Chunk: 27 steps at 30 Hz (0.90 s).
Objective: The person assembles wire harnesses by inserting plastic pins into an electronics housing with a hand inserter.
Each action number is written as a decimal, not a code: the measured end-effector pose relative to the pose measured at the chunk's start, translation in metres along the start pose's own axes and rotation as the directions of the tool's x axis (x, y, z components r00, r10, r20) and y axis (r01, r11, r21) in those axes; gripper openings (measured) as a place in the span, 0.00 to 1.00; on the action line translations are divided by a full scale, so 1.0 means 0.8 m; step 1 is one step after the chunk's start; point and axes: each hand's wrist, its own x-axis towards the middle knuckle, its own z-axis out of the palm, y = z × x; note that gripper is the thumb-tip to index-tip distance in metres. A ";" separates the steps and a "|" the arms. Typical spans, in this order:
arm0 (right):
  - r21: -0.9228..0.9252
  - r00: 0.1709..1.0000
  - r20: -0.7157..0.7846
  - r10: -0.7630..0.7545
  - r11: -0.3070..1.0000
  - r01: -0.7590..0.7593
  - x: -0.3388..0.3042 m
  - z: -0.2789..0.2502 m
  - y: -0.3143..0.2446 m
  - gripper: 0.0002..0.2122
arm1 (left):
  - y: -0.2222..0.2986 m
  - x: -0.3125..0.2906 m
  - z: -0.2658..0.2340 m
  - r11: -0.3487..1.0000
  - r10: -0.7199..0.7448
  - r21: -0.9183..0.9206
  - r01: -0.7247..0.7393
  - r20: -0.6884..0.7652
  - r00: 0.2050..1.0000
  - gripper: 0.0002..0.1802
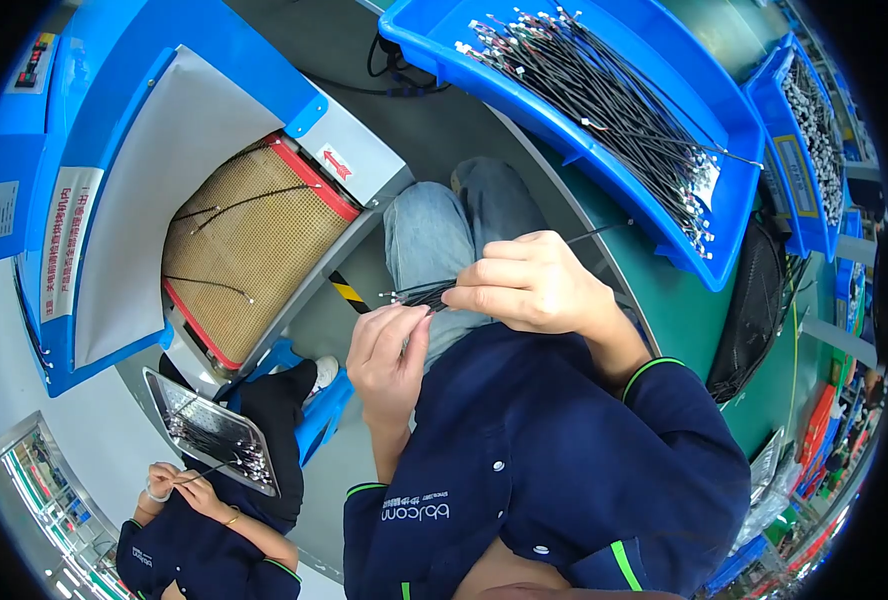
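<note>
A blue machine [84, 190] with a mesh belt [239, 250] carries 3 thin wires. The blue bin [654, 60] holds many black cables. Over the lap, the right hand [529, 285] grips a small wire bundle [419, 295]; the left hand [389, 355] pinches its end.

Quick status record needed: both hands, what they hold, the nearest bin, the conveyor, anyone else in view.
left hand: fingertips pinch the connector end of the bundle of thin black wires
right hand: closed around the same bundle
bin: blue plastic tray holding many black wire leads, on the green table
conveyor: tan mesh belt carrying a few wires
other person: a co-worker's hands by a metal tray
</note>
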 end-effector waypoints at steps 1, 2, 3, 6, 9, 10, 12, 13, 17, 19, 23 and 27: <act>0.000 1.000 0.000 0.001 1.000 -0.001 0.000 0.000 0.000 0.10 | 0.000 -0.001 0.001 0.999 -0.015 -0.029 0.015 -0.004 1.000 0.12; 0.007 1.000 -0.004 0.000 1.000 0.000 0.000 0.000 0.000 0.09 | -0.001 -0.001 0.001 0.999 -0.015 -0.030 0.015 -0.003 1.000 0.12; 0.013 1.000 -0.009 0.000 1.000 0.000 -0.001 0.000 0.000 0.09 | -0.002 -0.001 0.001 0.997 -0.018 -0.069 0.018 -0.007 1.000 0.12; 0.037 1.000 -0.018 -0.009 0.999 0.010 -0.001 -0.001 -0.001 0.08 | -0.004 -0.004 0.004 0.984 -0.040 -0.174 0.036 -0.020 0.999 0.11; 0.039 0.999 -0.034 -0.040 0.998 0.041 -0.001 -0.002 0.000 0.08 | -0.006 -0.007 0.008 0.944 -0.090 -0.320 0.079 -0.020 0.996 0.10; 0.039 0.999 -0.034 -0.040 0.998 0.041 -0.001 -0.003 0.000 0.08 | -0.005 -0.008 0.009 0.912 -0.119 -0.397 0.105 -0.011 0.993 0.09; 0.023 0.996 -0.062 -0.060 0.998 0.062 0.000 -0.006 -0.001 0.08 | -0.004 -0.014 0.007 0.856 -0.229 -0.462 0.232 0.064 0.971 0.08; 0.023 0.996 -0.062 -0.060 0.998 0.061 -0.001 -0.007 -0.001 0.08 | -0.003 -0.016 0.007 0.781 -0.330 -0.513 0.357 0.147 0.933 0.07; 0.000 0.997 -0.053 -0.048 0.999 0.048 -0.003 -0.011 0.001 0.08 | 0.011 -0.011 0.002 0.689 -0.400 -0.563 0.457 0.231 0.887 0.05; 0.000 0.998 -0.047 -0.049 0.999 0.049 -0.005 -0.011 0.001 0.08 | 0.013 -0.010 0.001 0.616 -0.428 -0.601 0.510 0.288 0.857 0.05; -0.008 0.997 -0.052 -0.056 0.998 0.056 -0.008 -0.010 0.002 0.08 | 0.013 -0.010 0.002 0.557 -0.439 -0.636 0.534 0.321 0.839 0.06; -0.004 0.996 -0.049 -0.074 0.997 0.074 -0.009 -0.011 -0.001 0.08 | 0.011 -0.013 0.005 0.527 -0.430 -0.666 0.528 0.327 0.841 0.06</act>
